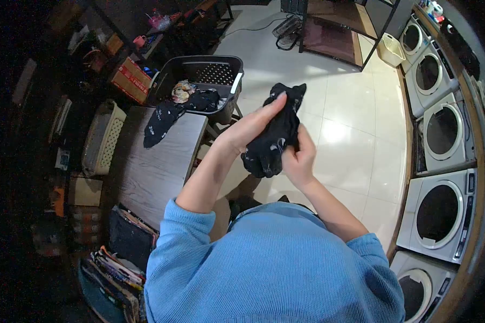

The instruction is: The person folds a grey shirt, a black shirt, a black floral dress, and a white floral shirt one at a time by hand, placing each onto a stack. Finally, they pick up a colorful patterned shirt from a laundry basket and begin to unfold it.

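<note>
White tile floor (pixel 355 124) of laundry room below me, front-loading washers (pixel 439 215) lined along right wall. My left hand (pixel 253 126) lies flat along black sock (pixel 275 137), fingers stretched up its side. My right hand (pixel 299 159) grips same sock from below, fingers closed around fabric. Sock held in air before my chest, above floor. Grey wooden table (pixel 156 167) to left, second black sock (pixel 161 121) draped on far edge. Dark laundry basket (pixel 210 72) just beyond table, clothes inside. White basket (pixel 102 137) left of table.
</note>
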Demonstrator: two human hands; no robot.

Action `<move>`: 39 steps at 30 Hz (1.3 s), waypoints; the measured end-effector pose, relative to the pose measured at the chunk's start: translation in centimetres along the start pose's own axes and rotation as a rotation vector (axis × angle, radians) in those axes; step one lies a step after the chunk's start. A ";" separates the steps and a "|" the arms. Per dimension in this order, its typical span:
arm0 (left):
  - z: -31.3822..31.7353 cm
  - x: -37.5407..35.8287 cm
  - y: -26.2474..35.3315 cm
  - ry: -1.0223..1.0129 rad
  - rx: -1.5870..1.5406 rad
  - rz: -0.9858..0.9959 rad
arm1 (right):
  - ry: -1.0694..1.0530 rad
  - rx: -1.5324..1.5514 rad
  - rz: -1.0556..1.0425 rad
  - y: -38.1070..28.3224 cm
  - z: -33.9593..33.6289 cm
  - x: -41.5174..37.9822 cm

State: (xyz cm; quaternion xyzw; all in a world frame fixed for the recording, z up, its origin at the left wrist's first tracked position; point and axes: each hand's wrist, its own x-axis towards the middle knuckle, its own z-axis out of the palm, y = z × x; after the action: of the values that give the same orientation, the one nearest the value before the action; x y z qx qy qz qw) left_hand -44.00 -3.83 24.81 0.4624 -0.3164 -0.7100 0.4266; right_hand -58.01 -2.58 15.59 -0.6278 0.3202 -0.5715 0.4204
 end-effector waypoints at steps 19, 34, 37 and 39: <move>-4.9 -4.2 1.4 0.030 0.018 0.036 | -1.173 -0.716 -0.465 -2.7 2.0 3.7; -14.2 -5.8 0.7 -0.040 -0.171 0.208 | -1.163 -0.493 0.313 -10.0 5.1 13.8; -15.8 -6.5 0.9 -0.120 -0.083 0.228 | -0.785 -0.663 0.005 -12.0 10.8 12.2; -16.7 -7.4 1.7 -0.141 0.052 0.322 | -0.728 -0.794 -0.196 -9.9 14.7 10.5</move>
State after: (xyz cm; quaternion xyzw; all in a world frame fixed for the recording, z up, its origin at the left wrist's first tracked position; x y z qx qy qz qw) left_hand -26.46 1.21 22.92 0.3658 -0.4338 -0.6546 0.4996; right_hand -42.81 -5.03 29.27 -0.9224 0.2853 -0.1889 0.1794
